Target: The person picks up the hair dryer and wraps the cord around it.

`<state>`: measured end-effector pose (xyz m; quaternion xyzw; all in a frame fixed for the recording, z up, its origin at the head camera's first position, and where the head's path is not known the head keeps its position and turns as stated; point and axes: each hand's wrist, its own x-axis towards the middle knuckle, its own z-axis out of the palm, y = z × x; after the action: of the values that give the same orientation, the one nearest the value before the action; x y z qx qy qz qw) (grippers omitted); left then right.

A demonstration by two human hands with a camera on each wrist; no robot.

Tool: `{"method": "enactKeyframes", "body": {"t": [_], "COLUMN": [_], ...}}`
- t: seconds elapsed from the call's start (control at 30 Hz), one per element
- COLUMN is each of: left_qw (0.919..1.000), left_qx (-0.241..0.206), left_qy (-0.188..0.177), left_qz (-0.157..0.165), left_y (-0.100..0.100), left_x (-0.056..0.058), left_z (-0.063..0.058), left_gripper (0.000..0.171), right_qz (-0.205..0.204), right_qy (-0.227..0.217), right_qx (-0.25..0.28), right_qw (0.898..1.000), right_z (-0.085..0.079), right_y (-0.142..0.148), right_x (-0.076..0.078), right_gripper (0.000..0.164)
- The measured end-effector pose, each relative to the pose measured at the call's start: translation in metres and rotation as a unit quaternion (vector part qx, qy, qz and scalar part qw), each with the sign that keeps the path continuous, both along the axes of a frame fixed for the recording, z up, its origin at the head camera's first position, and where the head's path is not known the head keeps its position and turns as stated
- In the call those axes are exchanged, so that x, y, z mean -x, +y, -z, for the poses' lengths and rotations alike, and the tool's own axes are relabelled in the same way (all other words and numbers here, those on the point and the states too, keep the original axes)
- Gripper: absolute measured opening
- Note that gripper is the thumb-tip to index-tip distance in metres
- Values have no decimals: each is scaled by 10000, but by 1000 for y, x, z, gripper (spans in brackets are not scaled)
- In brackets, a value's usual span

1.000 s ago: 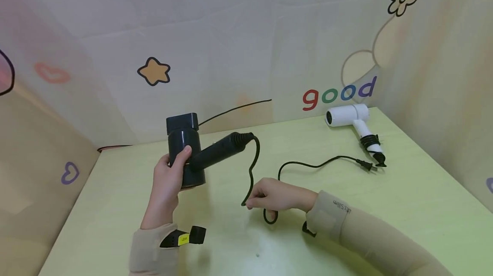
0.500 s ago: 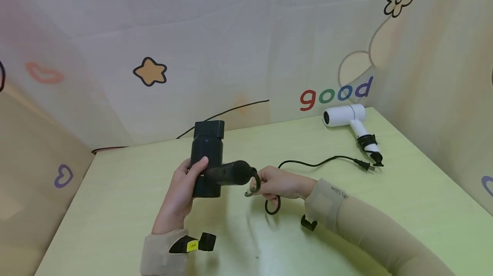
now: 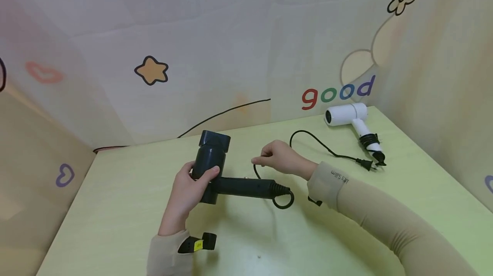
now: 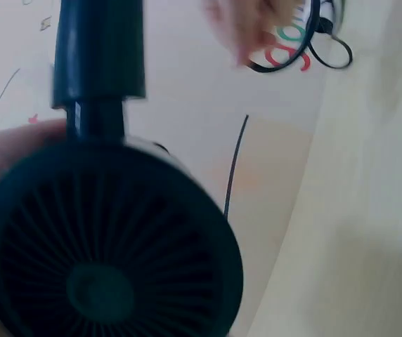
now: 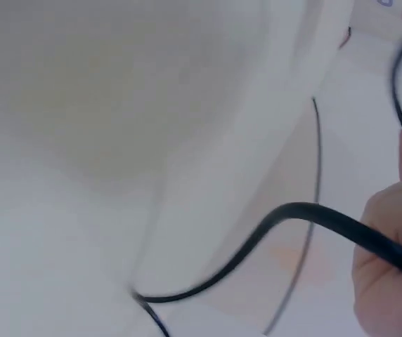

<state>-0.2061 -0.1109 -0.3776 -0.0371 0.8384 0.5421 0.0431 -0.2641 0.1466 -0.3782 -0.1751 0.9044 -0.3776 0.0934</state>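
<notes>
A dark hair dryer (image 3: 209, 158) is gripped around its barrel by my left hand (image 3: 192, 188), thumb across the front. Its handle (image 3: 244, 187) points right, and its slatted round rear end (image 4: 106, 239) fills much of the left wrist view. From the handle's tip the black cord (image 3: 284, 207) loops under and back behind the handle. My right hand (image 3: 283, 156), above and beyond the handle, pinches this cord between thumb and fingers. In the right wrist view more cord (image 5: 296, 210) trails from the right hand (image 5: 391, 260). The cord's plug (image 3: 363, 164) lies on the table.
A white hair dryer (image 3: 346, 115) lies at the table's back right corner, its own black cord (image 3: 369, 140) wound round the handle. The plug lies close beside it. A printed curtain (image 3: 215, 53) stands behind the pale green table (image 3: 115, 190).
The dark hair dryer has moved right and slightly down, and its handle has swung from pointing up-right to nearly level. My right hand has risen away with the cord, which now wraps behind the handle.
</notes>
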Motion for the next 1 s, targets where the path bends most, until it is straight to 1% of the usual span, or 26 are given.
{"method": "enactKeyframes", "body": {"t": [0.1, 0.17, 0.27, 0.4, 0.53, 0.6, 0.67, 0.87, 1.0], "left_qw": [9985, 9959, 9908, 9831, 9760, 9733, 9721, 9707, 9674], "left_qx": [486, 784, 1125, 1385, 1461, 1413, 1310, 992, 802], "left_qy": [172, 279, 437, 564, 706, 768, 787, 787, 825], "left_qz": [-198, -345, -620, -1055, -1455, -1640, -1781, -2041, -2255], "left_y": [0, 0, 1, 3, 5, 4, 3, -2, -10], "left_x": [3, 4, 6, 9, 15, 20, 23, 33, 38], "left_z": [3, 4, 4, 4, 6, 7, 8, 6, 3], "left_gripper": [84, 85, 85, 83, 81, 80, 80, 82, 82], "right_qz": [-191, -323, -510, -726, -941, -1068, -1112, -1063, -1244], "right_qy": [212, 274, 346, 454, 506, 513, 501, 574, 502], "right_qx": [-113, -193, -378, -559, -488, -356, -203, 184, 273], "right_qw": [9995, 9989, 9974, 9948, 9931, 9923, 9923, 9925, 9906], "right_z": [-15, -24, -37, -50, -56, -57, -53, -32, -20], "right_y": [2, 2, 1, -2, -8, -13, -17, -21, -25], "right_x": [1, 0, -5, -18, -30, -36, -41, -55, -59], "right_gripper": [28, 28, 30, 29, 25, 24, 23, 22, 24]}}
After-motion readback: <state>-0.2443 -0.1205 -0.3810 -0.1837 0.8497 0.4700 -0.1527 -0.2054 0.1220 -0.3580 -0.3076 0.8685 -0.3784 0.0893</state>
